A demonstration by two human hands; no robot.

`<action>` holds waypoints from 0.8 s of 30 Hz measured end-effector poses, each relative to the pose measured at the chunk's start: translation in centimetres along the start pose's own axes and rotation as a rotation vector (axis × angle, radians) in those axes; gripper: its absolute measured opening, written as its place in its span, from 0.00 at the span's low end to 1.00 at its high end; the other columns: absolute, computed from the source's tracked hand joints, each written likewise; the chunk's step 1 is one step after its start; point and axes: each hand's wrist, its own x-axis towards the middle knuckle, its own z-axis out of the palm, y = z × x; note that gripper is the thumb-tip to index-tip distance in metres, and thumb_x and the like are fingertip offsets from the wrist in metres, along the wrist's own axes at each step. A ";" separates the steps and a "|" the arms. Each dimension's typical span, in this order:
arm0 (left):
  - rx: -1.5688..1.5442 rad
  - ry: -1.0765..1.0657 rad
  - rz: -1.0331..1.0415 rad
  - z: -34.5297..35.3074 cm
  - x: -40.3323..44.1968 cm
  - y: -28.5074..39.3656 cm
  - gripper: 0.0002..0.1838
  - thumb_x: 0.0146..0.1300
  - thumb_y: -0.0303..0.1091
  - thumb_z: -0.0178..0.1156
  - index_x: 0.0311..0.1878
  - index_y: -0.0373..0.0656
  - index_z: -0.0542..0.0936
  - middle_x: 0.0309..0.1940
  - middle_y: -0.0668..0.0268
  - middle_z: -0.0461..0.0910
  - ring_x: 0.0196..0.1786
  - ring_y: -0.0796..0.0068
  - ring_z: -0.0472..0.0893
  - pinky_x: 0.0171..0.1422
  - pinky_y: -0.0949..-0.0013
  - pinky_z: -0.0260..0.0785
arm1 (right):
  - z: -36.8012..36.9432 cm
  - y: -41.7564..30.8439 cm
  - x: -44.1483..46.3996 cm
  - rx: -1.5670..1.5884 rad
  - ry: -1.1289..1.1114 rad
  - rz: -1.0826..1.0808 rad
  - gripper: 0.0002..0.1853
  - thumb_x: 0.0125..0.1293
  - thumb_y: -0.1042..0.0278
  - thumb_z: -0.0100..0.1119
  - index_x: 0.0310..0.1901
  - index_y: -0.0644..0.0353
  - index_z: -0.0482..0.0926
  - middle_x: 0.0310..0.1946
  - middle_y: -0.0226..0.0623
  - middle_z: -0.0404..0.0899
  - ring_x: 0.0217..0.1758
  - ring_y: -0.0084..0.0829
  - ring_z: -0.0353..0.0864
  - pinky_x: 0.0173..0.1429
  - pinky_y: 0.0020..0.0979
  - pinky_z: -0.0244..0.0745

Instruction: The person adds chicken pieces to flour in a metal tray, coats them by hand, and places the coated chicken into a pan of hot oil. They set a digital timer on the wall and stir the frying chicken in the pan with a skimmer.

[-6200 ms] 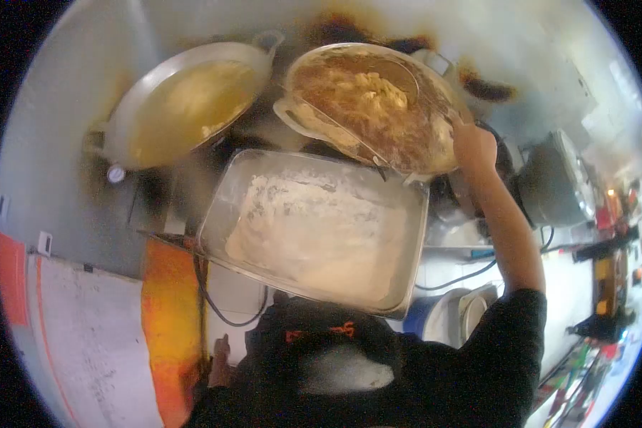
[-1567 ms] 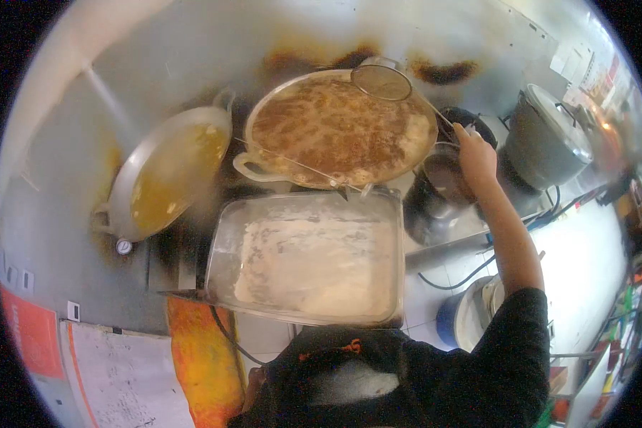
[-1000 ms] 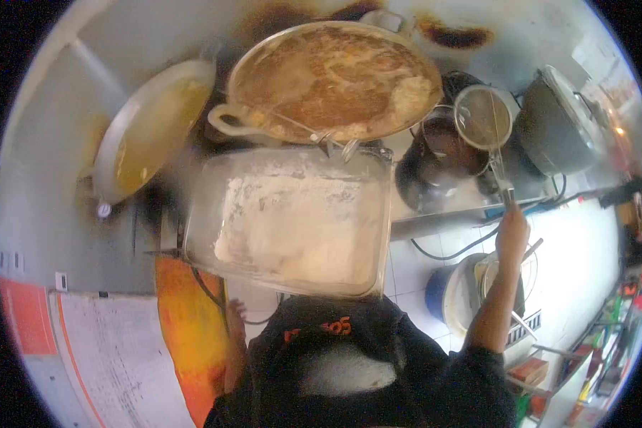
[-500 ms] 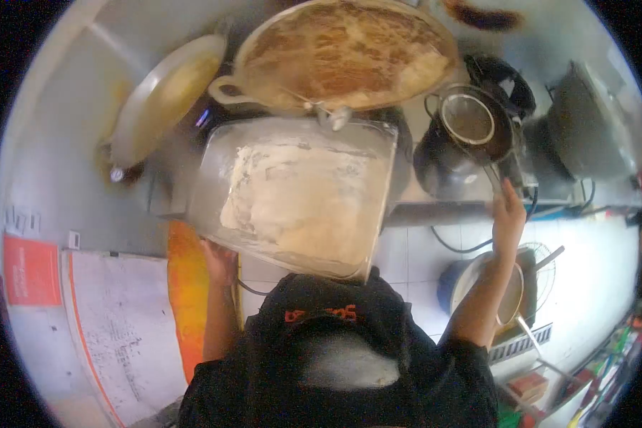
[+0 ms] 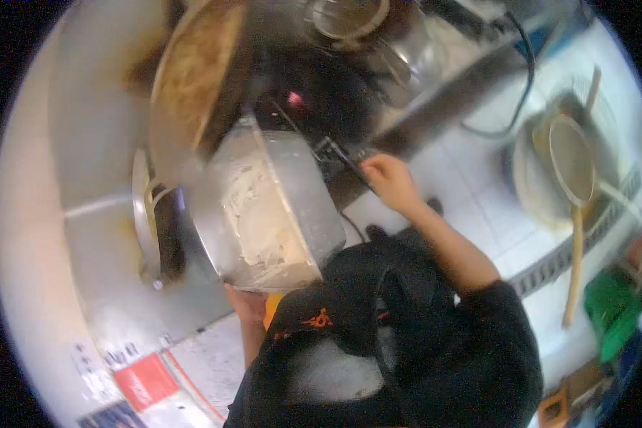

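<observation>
My right hand [image 5: 391, 184] is closed around a dark handle [image 5: 353, 170], just right of the metal tray; what the handle's far end belongs to is blurred. The deep tray [image 5: 303, 182] is tilted, with pale flour-like powder [image 5: 253, 207] inside. Under its near left corner is my left hand [image 5: 247, 303], gripping the edge, fingers mostly hidden beneath. A large pan of brown, frothy liquid [image 5: 196, 68] stands beyond the tray. The round wire strainer [image 5: 349, 16] rests over a pot at the top, apart from both hands.
A second pan [image 5: 144, 217] sits edge-on at the left, beside the metal wall. At the right, a floor container [image 5: 531, 167] has a long-handled strainer [image 5: 572, 160] over it. A black hose [image 5: 528, 78] curves at upper right; a green object [image 5: 613, 310] lies lower right.
The view has swung right. My right hand has let go of the strainer, left over the pot, and now holds the dark handle. My left hand has risen to the tray, which is tilted more.
</observation>
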 end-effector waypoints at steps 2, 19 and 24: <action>-0.176 0.011 -0.186 -2.4 1.1 -0.4 0.39 0.76 0.63 0.40 0.78 0.44 0.59 0.76 0.54 0.63 0.76 0.51 0.66 0.75 0.43 0.62 | 3.4 1.1 0.1 -0.124 -0.123 -0.030 0.11 0.68 0.68 0.59 0.46 0.66 0.82 0.37 0.48 0.85 0.44 0.42 0.85 0.50 0.40 0.78; -0.006 0.226 -0.144 -0.9 1.0 -1.7 0.32 0.65 0.44 0.49 0.72 0.40 0.67 0.68 0.53 0.73 0.70 0.53 0.73 0.71 0.47 0.68 | 9.2 2.4 1.6 -0.190 -0.133 -0.117 0.14 0.63 0.64 0.62 0.44 0.67 0.81 0.37 0.58 0.83 0.43 0.53 0.85 0.50 0.46 0.79; -0.207 0.233 -0.050 -7.1 2.8 -7.4 0.33 0.66 0.45 0.52 0.74 0.49 0.65 0.69 0.57 0.72 0.70 0.56 0.72 0.74 0.50 0.65 | 5.8 -0.9 -2.2 -0.010 -0.202 -0.134 0.08 0.73 0.65 0.55 0.42 0.60 0.78 0.28 0.30 0.78 0.33 0.28 0.79 0.38 0.29 0.74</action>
